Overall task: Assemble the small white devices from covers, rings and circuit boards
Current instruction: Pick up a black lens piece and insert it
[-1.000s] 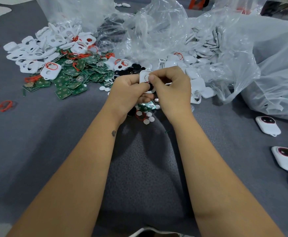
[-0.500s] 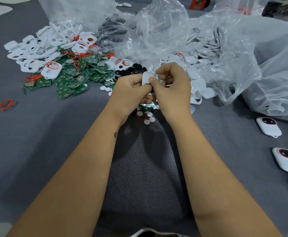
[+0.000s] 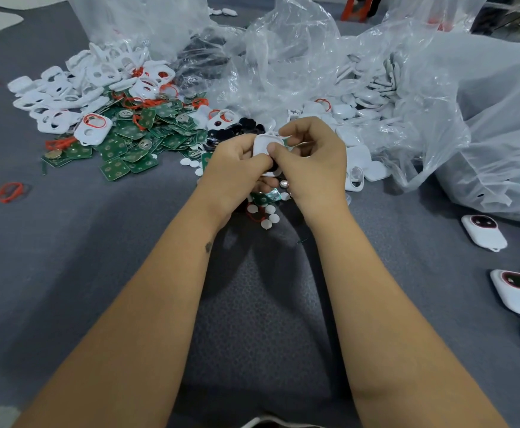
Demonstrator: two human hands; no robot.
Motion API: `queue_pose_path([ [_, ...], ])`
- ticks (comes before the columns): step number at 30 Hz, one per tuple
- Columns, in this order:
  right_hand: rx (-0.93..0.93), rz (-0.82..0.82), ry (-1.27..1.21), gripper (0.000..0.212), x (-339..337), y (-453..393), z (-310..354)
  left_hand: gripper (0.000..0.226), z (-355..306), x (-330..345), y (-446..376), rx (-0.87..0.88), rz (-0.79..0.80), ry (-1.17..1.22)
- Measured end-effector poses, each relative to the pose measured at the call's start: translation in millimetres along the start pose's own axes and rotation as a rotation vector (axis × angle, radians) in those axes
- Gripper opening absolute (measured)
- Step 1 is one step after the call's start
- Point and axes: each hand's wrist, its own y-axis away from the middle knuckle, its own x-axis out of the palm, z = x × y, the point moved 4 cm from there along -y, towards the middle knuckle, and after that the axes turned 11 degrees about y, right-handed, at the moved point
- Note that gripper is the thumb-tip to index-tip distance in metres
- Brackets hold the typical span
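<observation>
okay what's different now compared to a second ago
Both hands, left hand and right hand, still grip the white device; the right thumb now presses its flat top, hiding the ring seen earlier. The piles, bags and finished devices stayed put.

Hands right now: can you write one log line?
left hand: grips white device | right hand: pinches it | circuit boards: piled left

1. A grey cloth surface (image 3: 67, 273) carries everything.
2. Far left: white covers (image 3: 57, 97), green circuit boards (image 3: 129, 146), red rings (image 3: 10, 191).
3. Right: clear plastic bags (image 3: 484, 118), finished devices (image 3: 484, 233).
</observation>
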Motion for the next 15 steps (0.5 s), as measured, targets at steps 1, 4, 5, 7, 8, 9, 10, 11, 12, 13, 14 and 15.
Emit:
queue_pose_path([
  [1,0.008,0.003,-0.010,0.030,-0.3,-0.2,-0.2,0.028,-0.1,0.1,-0.1,-0.005,0.003,0.003],
  [4,0.025,0.012,-0.020,0.029,0.0,0.1,0.1,0.026,-0.2,0.2,-0.5,-0.026,0.009,0.006],
  [5,0.031,0.016,-0.023,0.028,0.3,0.6,0.3,0.026,0.1,0.2,-0.6,-0.034,0.008,0.013],
  [7,0.042,0.030,-0.037,0.022,1.0,1.6,1.1,0.026,0.3,-0.3,-1.0,-0.049,0.002,0.030],
  [8,0.043,0.034,-0.050,0.018,0.9,2.0,1.8,0.026,0.0,-0.7,-1.1,-0.056,-0.004,0.038],
  [9,0.044,0.031,-0.064,0.016,0.2,2.1,2.3,0.025,-0.1,-1.2,-1.2,-0.063,-0.012,0.049],
  [10,0.048,0.021,-0.079,0.016,-1.1,2.0,2.4,0.024,-0.1,-1.6,-1.2,-0.073,-0.022,0.067],
  [11,0.061,0.009,-0.098,0.018,-2.5,1.7,1.7,0.023,0.2,-2.1,-1.2,-0.086,-0.034,0.091],
  [12,0.080,-0.002,-0.118,0.018,-3.7,1.4,0.8,0.022,0.4,-2.4,-1.4,-0.102,-0.044,0.119],
  [13,0.102,-0.009,-0.135,0.017,-4.4,1.2,-0.2,0.021,0.6,-2.9,-1.5,-0.117,-0.053,0.148],
  [14,0.120,-0.012,-0.146,0.016,-4.8,1.1,-1.0,0.019,0.5,-3.3,-1.6,-0.129,-0.063,0.181],
  [15,0.132,-0.015,-0.154,0.015,-4.8,1.0,-1.5,0.018,0.1,-4.1,-1.8,-0.135,-0.076,0.218],
])
